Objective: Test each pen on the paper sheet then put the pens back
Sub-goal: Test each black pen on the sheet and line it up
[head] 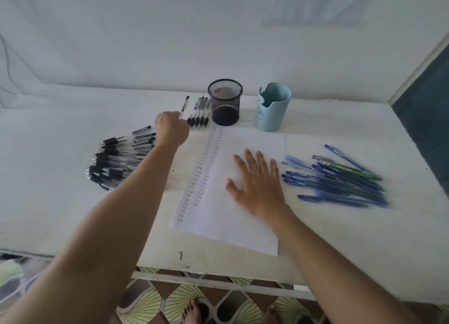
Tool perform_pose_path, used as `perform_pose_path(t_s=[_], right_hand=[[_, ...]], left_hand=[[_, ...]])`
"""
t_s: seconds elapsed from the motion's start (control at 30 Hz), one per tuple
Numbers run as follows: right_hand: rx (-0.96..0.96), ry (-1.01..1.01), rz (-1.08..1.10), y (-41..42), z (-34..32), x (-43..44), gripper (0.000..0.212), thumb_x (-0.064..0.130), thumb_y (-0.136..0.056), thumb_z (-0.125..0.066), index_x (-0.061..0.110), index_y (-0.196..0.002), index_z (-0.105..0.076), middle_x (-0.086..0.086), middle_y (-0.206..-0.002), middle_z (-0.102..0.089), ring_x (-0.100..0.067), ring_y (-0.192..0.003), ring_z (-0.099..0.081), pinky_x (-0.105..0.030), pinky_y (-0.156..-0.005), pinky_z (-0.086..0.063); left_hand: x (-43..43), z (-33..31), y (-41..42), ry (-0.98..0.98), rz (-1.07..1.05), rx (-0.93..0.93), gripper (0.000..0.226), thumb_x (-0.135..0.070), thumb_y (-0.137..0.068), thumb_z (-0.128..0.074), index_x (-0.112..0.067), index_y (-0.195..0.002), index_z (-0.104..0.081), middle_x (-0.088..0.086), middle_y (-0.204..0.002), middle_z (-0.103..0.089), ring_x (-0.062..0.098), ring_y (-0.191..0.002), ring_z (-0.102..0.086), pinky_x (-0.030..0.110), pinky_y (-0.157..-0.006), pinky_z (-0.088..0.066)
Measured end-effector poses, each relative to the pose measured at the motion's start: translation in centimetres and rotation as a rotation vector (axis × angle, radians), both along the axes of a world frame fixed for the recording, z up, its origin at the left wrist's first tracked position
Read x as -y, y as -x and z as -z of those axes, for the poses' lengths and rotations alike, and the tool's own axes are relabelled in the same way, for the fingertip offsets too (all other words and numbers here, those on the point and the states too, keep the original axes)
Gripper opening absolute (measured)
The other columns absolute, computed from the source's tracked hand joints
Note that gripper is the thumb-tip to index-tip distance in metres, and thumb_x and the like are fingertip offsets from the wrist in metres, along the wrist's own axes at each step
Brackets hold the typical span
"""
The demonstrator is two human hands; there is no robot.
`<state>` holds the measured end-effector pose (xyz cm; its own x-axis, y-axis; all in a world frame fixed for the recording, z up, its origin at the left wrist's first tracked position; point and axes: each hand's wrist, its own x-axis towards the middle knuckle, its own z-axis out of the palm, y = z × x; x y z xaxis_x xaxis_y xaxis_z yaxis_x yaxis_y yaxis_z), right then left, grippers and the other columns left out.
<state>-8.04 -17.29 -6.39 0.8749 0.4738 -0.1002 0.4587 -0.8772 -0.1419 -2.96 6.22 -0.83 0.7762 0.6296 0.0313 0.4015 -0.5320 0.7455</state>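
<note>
Left hand (171,129) pinches a pen (184,106) up near the mesh cup (225,102), apparently by its lower end. Light, stiff, slick barrel, so take the rubber grip. Right hand (257,182) lies flat, fingers spread, pinning the paper (233,224).

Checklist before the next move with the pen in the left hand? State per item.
1. Left hand grips pen: ok.
2. Pen tip state: cannot tell, hidden by the hand.
3. Right hand flat on paper sheet: ok.
4. Blank area on the sheet for a test mark: ok, right of the two written columns.
5. Bare table left of the row of black pens by the mesh cup: ok.
</note>
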Motion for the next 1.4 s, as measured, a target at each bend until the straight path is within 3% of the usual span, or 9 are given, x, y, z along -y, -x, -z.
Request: perform_pose_path(t_s=[0.1,0.23,0.4,0.53,0.63,0.7,1.0,1.27,1.4], right_hand=[[0.012,-0.012,-0.002,0.0,0.0,0.0,0.091,0.067,-0.077,0.007,0.03,-0.16,-0.002,-0.001,-0.168,0.007,-0.026,-0.154,0.01,-0.053,-0.122,0.009],[0.02,-0.007,-0.005,0.0,0.1,0.0,0.089,0.066,-0.078,0.007,0.03,-0.159,-0.001,0.0,-0.168,0.007,-0.027,-0.154,0.009,-0.053,-0.122,0.009],[0.031,-0.021,-0.006,-0.1,0.3,-0.1,0.087,0.067,-0.081,0.003,0.03,-0.16,-0.005,-0.001,-0.168,0.004,-0.028,-0.154,0.006,-0.054,-0.122,0.007],[0.032,-0.018,0.003,-0.1,0.3,-0.1,0.087,0.066,-0.08,0.003,0.031,-0.159,-0.005,0.0,-0.168,0.004,-0.027,-0.154,0.006,-0.054,-0.122,0.008],[0.03,-0.014,0.009,0.0,0.2,-0.2,0.088,0.066,-0.079,0.005,0.031,-0.159,-0.005,0.0,-0.168,0.005,-0.026,-0.154,0.007,-0.053,-0.121,0.009],[0.02,-0.017,0.012,0.0,0.1,-0.1,0.089,0.066,-0.078,0.005,0.032,-0.159,-0.003,0.001,-0.168,0.007,-0.026,-0.154,0.01,-0.052,-0.121,0.011],[0.012,-0.018,0.018,0.0,0.2,-0.1,0.088,0.067,-0.079,0.003,0.032,-0.159,-0.003,0.0,-0.168,0.007,-0.026,-0.154,0.012,-0.052,-0.121,0.011],[0.006,-0.02,0.016,0.1,-0.1,-0.1,0.09,0.067,-0.076,0.004,0.032,-0.159,-0.003,0.001,-0.168,0.007,-0.025,-0.154,0.012,-0.052,-0.122,0.01],[0.013,-0.027,0.016,0.1,-0.1,-0.1,0.09,0.068,-0.077,0.003,0.032,-0.159,-0.005,0.001,-0.168,0.005,-0.025,-0.154,0.01,-0.052,-0.122,0.01]], left_hand=[[-1.3,0.5,-2.5,-0.099,-0.045,-0.066,0.034,0.012,-0.075,-0.039,-0.02,-0.063,-0.045,0.004,-0.064,-0.039,0.026,-0.077,-0.037,0.034,-0.062,-0.032],[-2.0,1.0,-4.7,-0.155,-0.066,-0.099,0.032,0.012,-0.075,-0.042,-0.017,-0.065,-0.039,0.006,-0.072,-0.041,0.021,-0.074,-0.033,0.036,-0.06,-0.028],[-2.1,1.7,-5.5,-0.189,-0.057,-0.141,0.024,-0.002,-0.086,-0.053,-0.018,-0.072,-0.063,0.005,-0.075,-0.06,0.026,-0.069,-0.052,0.039,-0.064,-0.053],[-1.7,1.8,-5.5,-0.146,0.005,-0.093,0.033,-0.003,-0.086,-0.039,-0.012,-0.055,-0.046,0.006,-0.058,-0.045,0.027,-0.064,-0.043,0.029,-0.045,-0.03],[-2.3,1.7,-4.9,-0.131,0.029,-0.064,0.031,-0.006,-0.088,-0.042,-0.009,-0.099,-0.071,0.016,-0.099,-0.068,0.034,-0.098,-0.058,0.032,-0.076,-0.048],[-3.1,1.8,-4.0,-0.238,-0.026,-0.123,0.041,-0.011,-0.09,-0.044,-0.013,-0.126,-0.064,0.012,-0.129,-0.062,0.033,-0.122,-0.05,0.039,-0.1,-0.041],[-5.8,2.1,0.3,-0.408,-0.149,-0.583,0.049,-0.032,-0.094,-0.034,-0.004,-0.132,-0.047,0.016,-0.139,-0.047,0.037,-0.132,-0.035,0.056,-0.107,-0.022],[-6.4,2.2,1.8,-0.439,-0.114,-0.339,0.021,-0.002,-0.084,-0.056,0.0,-0.102,-0.065,0.02,-0.108,-0.065,0.039,-0.107,-0.056,0.047,-0.093,-0.048],[-6.3,2.7,2.1,-0.513,-0.01,-0.089,0.024,0.001,-0.091,-0.057,-0.008,-0.111,-0.068,0.018,-0.109,-0.069,0.036,-0.111,-0.057,0.044,-0.107,-0.037]])
